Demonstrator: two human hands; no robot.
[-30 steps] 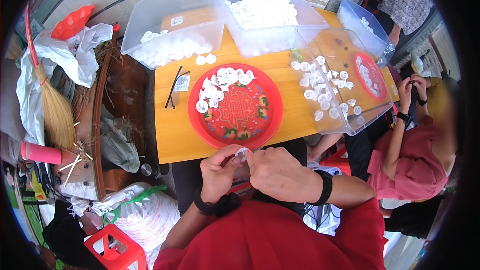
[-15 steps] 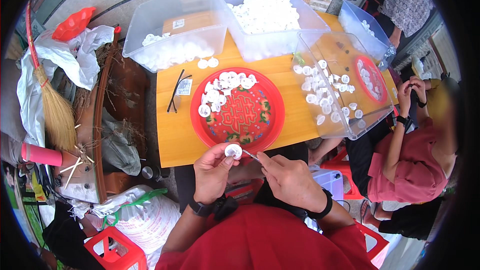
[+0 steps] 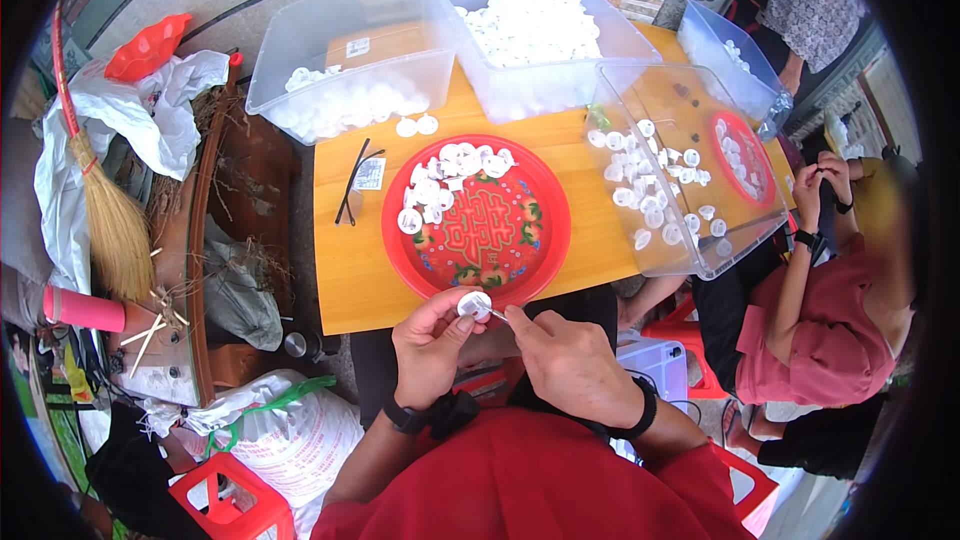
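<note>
Between the thumb and fingers of my left hand [image 3: 428,340] is a small round white plastic part [image 3: 474,306], its face turned up. My right hand [image 3: 575,360] grips a thin metal tool [image 3: 497,315], whose tip touches the part; its handle is hidden in my fingers, so its exact kind does not show. Both hands are held just off the table's near edge. Beyond them a round red tray [image 3: 545,270] with a printed pattern carries several similar white parts [image 3: 462,155] along its far left side.
Two clear bins [image 3: 285,105] [image 3: 520,90] of white parts stand at the back. A clear tub [image 3: 720,258] with scattered parts sits on the right, near a seated person [image 3: 815,330]. Eyeglasses [image 3: 352,185] lie left of the tray. A broom [image 3: 105,210] leans at far left.
The white part and both hands have shifted slightly right. My right hand has come a little closer to the part, and the tool tip now overlaps its face.
</note>
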